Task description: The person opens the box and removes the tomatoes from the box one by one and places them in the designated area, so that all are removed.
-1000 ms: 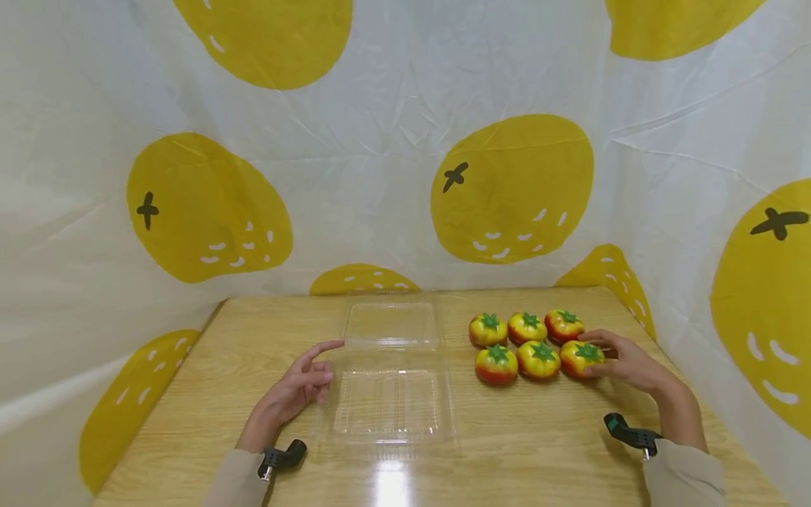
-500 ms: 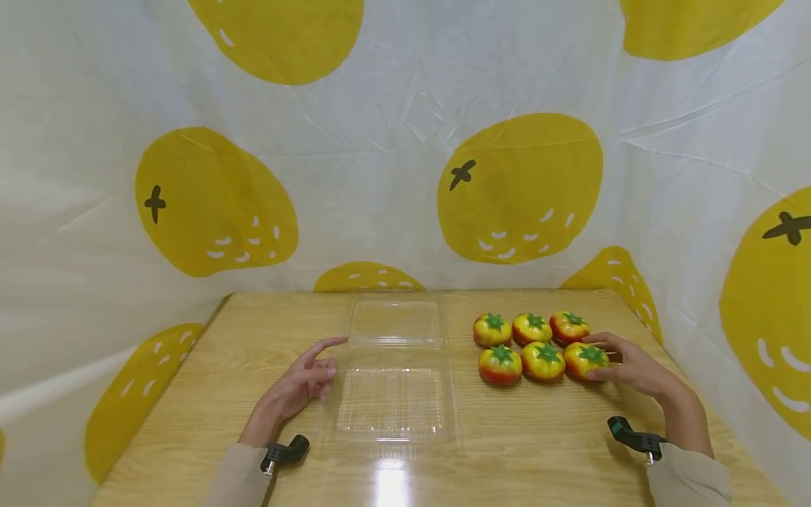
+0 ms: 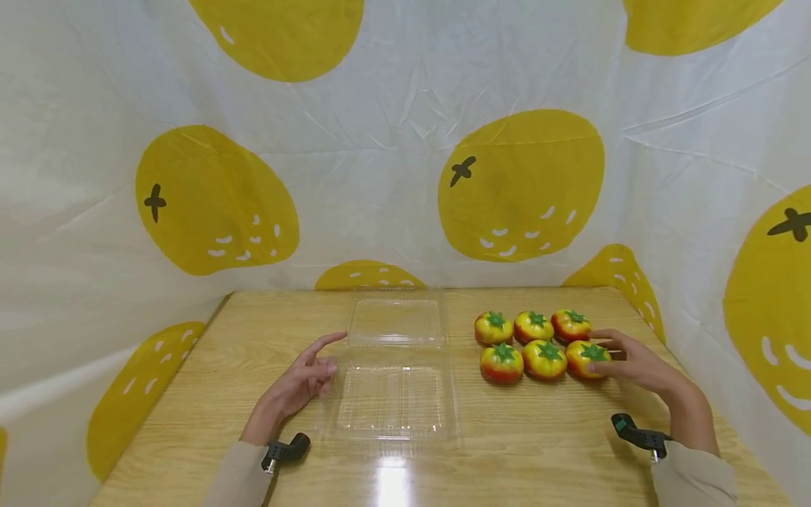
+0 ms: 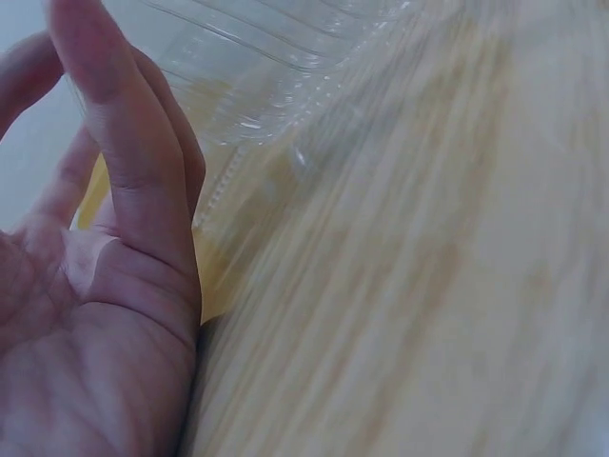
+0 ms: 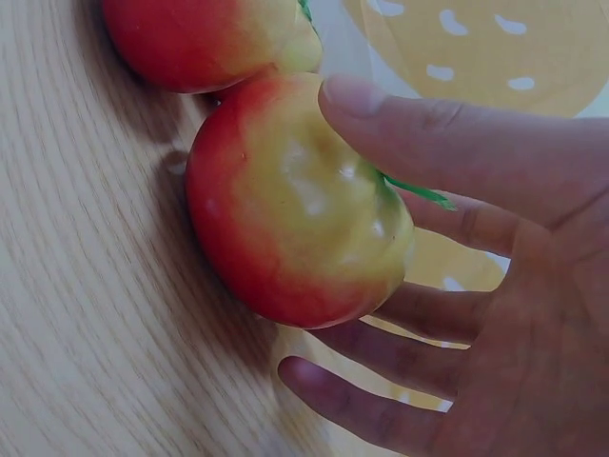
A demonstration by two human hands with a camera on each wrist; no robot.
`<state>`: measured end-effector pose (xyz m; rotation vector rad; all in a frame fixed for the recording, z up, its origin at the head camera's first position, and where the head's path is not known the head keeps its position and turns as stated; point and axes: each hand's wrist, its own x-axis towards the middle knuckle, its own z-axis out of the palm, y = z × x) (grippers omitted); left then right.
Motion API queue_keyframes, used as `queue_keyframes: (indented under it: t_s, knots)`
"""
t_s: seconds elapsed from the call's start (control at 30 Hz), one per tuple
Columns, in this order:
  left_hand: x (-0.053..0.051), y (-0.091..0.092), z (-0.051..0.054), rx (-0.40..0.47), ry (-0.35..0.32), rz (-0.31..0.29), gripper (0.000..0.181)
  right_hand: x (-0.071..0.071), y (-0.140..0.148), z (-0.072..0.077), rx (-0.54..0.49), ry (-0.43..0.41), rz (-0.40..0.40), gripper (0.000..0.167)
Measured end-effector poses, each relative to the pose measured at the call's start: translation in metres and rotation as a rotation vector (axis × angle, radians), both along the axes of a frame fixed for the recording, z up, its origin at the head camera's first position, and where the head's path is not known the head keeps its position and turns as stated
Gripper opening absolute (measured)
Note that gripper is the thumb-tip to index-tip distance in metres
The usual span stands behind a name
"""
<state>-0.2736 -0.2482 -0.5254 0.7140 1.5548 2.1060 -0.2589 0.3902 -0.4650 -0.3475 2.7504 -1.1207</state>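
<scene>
Several yellow-and-red toy tomatoes with green leaf tops stand in two rows on the table's right side. My right hand (image 3: 640, 362) is at the near-right toy tomato (image 5: 285, 209), which rests on the table. The right wrist view shows the thumb (image 5: 419, 129) lying on its upper side and some fingers bent behind it; the little finger stays off it. A clear plastic clamshell box (image 3: 391, 401) lies unfolded in the middle, lid away from me. Beside its left edge, my left hand (image 3: 299, 380) holds nothing, index finger extended and the others loosely bent.
The wooden table (image 3: 519, 451) reaches back to a white curtain (image 3: 367, 197) printed with big yellow fruits, which also hangs along both sides. Another toy tomato (image 3: 502, 364) ends the near row on the left, right of the box.
The head view has shifted slightly. My right thumb lies a little further over the near-right toy tomato. The left hand, box and toy tomatoes keep their places.
</scene>
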Motion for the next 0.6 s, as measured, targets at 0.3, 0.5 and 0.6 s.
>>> queue_keyframes:
  t_s: [0.3,0.5,0.6]
  knots:
    - [0.0024,-0.0013,-0.0003,-0.008,-0.026,0.016,0.068,-0.0023,-0.0017,-0.0034,-0.002,-0.007,0.015,0.067]
    - [0.002,0.0007,-0.0002,-0.021,-0.014,0.021,0.068,-0.0029,-0.0017,-0.0041,0.014,0.004,0.025,0.066]
    - [0.0004,0.0013,0.0008,-0.017,-0.01,0.008,0.067,-0.0025,-0.0017,-0.0038,0.015,0.004,0.028,0.066]
